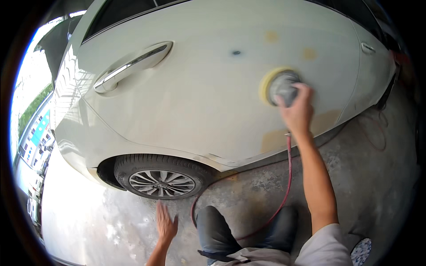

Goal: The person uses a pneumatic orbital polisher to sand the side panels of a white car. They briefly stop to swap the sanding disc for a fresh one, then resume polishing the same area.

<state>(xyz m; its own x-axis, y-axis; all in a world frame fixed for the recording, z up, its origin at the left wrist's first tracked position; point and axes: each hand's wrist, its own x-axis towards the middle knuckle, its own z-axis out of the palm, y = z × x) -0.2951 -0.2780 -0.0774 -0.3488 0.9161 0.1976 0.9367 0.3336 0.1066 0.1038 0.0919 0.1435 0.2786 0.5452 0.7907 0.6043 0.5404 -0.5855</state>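
My right hand [298,108] is wrapped round a grey air sander [284,85] with a yellow round pad [266,84]. The pad is against, or very near, the white car door [199,88], and motion blurs the tool a little. Yellowish filler patches [271,36] and one small dark spot [236,52] mark the door above the sander; larger tan patches [273,141] lie along its lower edge. From the sander a red air hose [289,164] hangs down. Held low on the left, my left hand [166,221] has its fingers stretched out, with nothing in it, near the car's wheel [162,182].
The hose loops over the grey concrete floor [248,190] around my knees and on under the car. A chrome-trimmed door handle [133,66] juts out at upper left. At lower right is a round, speckled item [361,252] I cannot identify.
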